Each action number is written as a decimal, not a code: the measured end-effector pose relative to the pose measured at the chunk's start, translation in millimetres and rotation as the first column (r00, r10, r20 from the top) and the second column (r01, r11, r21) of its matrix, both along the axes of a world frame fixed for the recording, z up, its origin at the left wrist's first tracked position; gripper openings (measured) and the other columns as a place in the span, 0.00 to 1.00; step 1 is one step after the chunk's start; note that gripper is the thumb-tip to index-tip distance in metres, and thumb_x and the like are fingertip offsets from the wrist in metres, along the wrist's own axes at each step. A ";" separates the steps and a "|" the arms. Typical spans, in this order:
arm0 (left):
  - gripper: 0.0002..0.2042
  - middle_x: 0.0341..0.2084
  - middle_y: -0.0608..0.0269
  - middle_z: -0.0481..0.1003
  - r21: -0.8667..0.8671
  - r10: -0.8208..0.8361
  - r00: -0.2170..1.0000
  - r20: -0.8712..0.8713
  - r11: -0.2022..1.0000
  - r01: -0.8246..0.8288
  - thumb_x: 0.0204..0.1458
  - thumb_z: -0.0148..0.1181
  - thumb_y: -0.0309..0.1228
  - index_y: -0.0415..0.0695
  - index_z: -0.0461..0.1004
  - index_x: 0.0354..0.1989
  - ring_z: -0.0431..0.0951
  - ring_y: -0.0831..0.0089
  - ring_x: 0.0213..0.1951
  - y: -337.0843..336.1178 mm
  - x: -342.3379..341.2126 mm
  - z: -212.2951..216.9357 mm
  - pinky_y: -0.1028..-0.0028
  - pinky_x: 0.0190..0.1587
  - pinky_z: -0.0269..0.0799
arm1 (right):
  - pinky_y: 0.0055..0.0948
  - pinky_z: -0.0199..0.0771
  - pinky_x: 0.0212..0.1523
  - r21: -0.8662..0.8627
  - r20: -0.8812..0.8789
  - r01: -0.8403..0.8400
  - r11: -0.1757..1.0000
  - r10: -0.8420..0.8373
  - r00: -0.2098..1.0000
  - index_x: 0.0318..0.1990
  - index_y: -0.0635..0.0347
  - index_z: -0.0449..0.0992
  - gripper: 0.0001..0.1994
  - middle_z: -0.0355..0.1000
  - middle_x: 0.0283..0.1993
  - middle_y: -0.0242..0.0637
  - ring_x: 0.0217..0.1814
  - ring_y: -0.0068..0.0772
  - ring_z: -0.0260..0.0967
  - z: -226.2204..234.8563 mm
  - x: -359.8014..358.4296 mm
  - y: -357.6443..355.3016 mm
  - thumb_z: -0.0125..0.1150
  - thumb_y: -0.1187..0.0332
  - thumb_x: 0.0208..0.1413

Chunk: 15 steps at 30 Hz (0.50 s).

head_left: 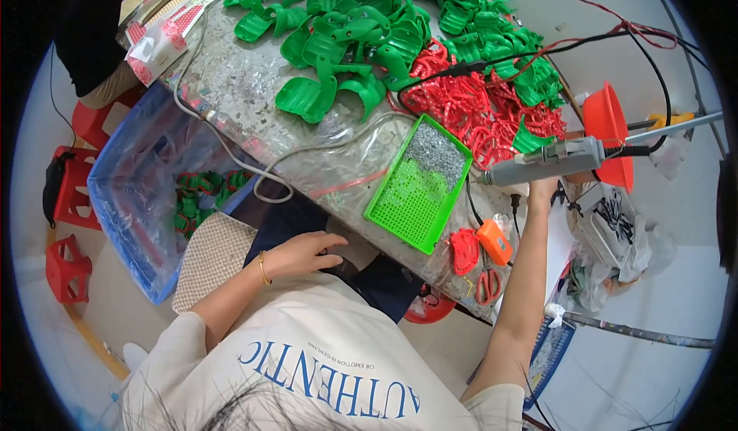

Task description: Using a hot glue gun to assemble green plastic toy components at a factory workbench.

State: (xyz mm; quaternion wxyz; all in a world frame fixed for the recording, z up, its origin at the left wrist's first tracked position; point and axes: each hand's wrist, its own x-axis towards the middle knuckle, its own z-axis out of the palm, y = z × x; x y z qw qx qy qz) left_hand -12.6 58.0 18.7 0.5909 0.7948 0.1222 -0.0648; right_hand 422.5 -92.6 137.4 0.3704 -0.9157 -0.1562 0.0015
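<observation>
My left hand (301, 255), with a gold bracelet at the wrist, rests over my lap below the table edge. Its fingers are stretched and apart, and nothing shows in them. My right arm reaches to a grey electric screwdriver (538, 163) at the table's right side. The screwdriver covers most of my right hand (543, 188), so its fingers are hidden. Between the hands, a bright green perforated tray (407, 214) lies slanted on the table, with small silver screws (437, 153) heaped at its far end.
Green plastic parts (361, 35) and red strips (477, 108) pile up at the back. A red bowl (607, 135), scissors (487, 285) and an orange box (494, 242) lie to the right. Left stands a blue lined bin (131, 193); a grey cable (231, 150) crosses the table.
</observation>
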 end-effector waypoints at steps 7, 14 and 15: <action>0.21 0.35 0.50 0.71 0.035 -0.030 0.995 0.091 0.999 0.027 0.52 0.53 0.39 0.41 0.67 0.51 0.73 0.59 0.38 -10.7 5.0 -0.4 0.68 0.42 0.68 | 0.35 0.68 0.39 0.106 0.406 -0.073 0.992 0.024 0.914 0.34 0.63 0.76 0.16 0.76 0.34 0.42 0.37 0.37 0.73 -36.0 42.2 0.3 0.59 0.58 0.44; 0.20 0.34 0.51 0.71 0.008 -0.029 0.999 0.032 1.000 0.029 0.52 0.53 0.39 0.41 0.67 0.51 0.73 0.61 0.37 -15.4 -1.2 -5.4 0.68 0.41 0.68 | 0.40 0.66 0.45 -0.172 0.353 -0.236 0.956 0.283 0.892 0.41 0.65 0.73 0.20 0.73 0.41 0.52 0.45 0.54 0.69 -25.8 50.1 36.3 0.56 0.58 0.47; 0.20 0.34 0.51 0.71 0.008 -0.022 0.999 0.029 1.000 0.022 0.52 0.53 0.39 0.41 0.67 0.51 0.73 0.61 0.37 -15.8 -1.2 -5.8 0.68 0.41 0.68 | 0.40 0.66 0.45 -0.165 0.336 -0.196 0.967 0.242 0.910 0.41 0.65 0.73 0.19 0.72 0.41 0.52 0.46 0.53 0.69 -21.5 45.9 39.7 0.56 0.58 0.48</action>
